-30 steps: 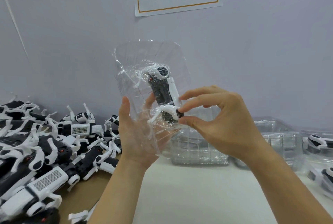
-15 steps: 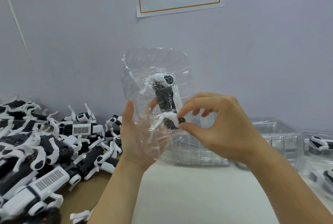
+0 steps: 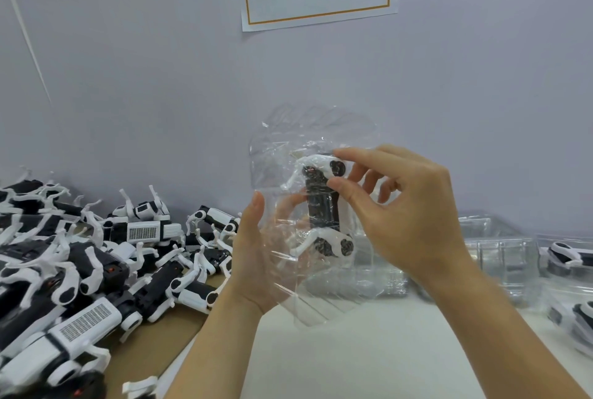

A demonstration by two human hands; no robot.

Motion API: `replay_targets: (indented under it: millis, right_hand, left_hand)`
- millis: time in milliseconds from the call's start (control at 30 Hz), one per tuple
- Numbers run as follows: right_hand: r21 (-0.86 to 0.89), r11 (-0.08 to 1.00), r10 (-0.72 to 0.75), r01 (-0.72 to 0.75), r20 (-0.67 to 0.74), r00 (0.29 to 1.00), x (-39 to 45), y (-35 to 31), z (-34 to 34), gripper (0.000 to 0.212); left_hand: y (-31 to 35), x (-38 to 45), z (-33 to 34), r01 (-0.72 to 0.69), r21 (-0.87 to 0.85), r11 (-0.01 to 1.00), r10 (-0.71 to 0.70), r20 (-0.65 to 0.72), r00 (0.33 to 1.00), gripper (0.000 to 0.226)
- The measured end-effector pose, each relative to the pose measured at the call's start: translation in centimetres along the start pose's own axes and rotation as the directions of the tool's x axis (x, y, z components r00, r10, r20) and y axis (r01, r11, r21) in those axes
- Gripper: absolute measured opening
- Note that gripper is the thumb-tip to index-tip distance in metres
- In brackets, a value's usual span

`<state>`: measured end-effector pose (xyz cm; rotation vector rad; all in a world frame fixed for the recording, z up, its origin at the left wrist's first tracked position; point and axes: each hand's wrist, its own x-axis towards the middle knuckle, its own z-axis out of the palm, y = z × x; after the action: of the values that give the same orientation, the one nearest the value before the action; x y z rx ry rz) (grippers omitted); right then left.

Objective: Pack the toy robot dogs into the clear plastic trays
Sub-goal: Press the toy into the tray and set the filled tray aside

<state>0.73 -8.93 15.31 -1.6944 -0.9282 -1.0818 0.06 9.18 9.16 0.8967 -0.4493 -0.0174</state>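
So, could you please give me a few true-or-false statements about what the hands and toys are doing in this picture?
1. The left hand holds the clear tray up off the table. True.
2. The right hand rests flat on the table. False: it pinches the toy dog at its upper end.
3. Loose toy dogs are piled on the left. True.
4. The toy in the tray is all red. False: it is black and white.
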Motion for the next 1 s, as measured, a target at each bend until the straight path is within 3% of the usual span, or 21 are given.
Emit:
replay_targets:
  millis: [133,267,467,567,633,700,800,900,1000]
  right_hand:
    - [-0.015,1.0,-0.007,0.007,-0.011,1.0,0.0,0.1,0.0,0.023]
    - [-0.016,1.0,-0.003,0.003,-0.007,1.0,-0.1,0.2,0.0,0.023]
    - [-0.001,1.0,0.023,-0.023,0.014,1.0,-0.1,0.2,-0.2,0.023]
    - [0.027,0.996,0.086,-0.087,0.056,0.995,-0.2,0.6,-0.7,0.019]
    - [0.043,0.988,0.151,-0.151,-0.004,0.989,0.0,1.1,-1.3,0.022]
    - [0.07,0.972,0.233,-0.225,-0.128,0.964,0.2,1.6,-2.1,0.027]
    - [0.129,0.934,0.356,-0.333,-0.272,0.894,0.7,2.4,-3.4,0.032]
    - [0.153,0.897,0.44,-0.414,-0.234,0.867,0.7,2.7,-3.8,0.033]
    - [0.147,0.879,0.471,-0.453,-0.135,0.872,0.3,2.6,-3.1,0.031]
  left_hand:
    - [0.1,-0.1,0.3,0.009,0.04,0.999,-0.008,-0.022,1.0,0.073]
    - [0.2,-0.4,0.3,0.002,0.059,0.998,-0.001,-0.015,1.0,0.06]
    - [0.4,-0.2,0.3,0.018,0.06,0.998,-0.018,0.0,1.0,0.066]
    - [0.6,-0.1,0.1,0.006,0.196,0.981,0.007,-0.065,0.998,0.073]
    - [0.8,-0.1,0.0,0.015,0.339,0.941,0.021,-0.102,0.995,0.072]
    - [1.0,-0.3,0.4,0.043,0.527,0.849,0.01,-0.097,0.995,0.056]
    - [1.0,-0.4,0.5,0.095,0.803,0.589,-0.035,-0.092,0.995,0.046]
    - [0.5,-0.3,0.5,0.166,0.949,0.269,-0.13,-0.135,0.982,0.049]
    - [-1.1,0.2,0.7,0.162,0.981,-0.108,-0.223,-0.183,0.957,0.057]
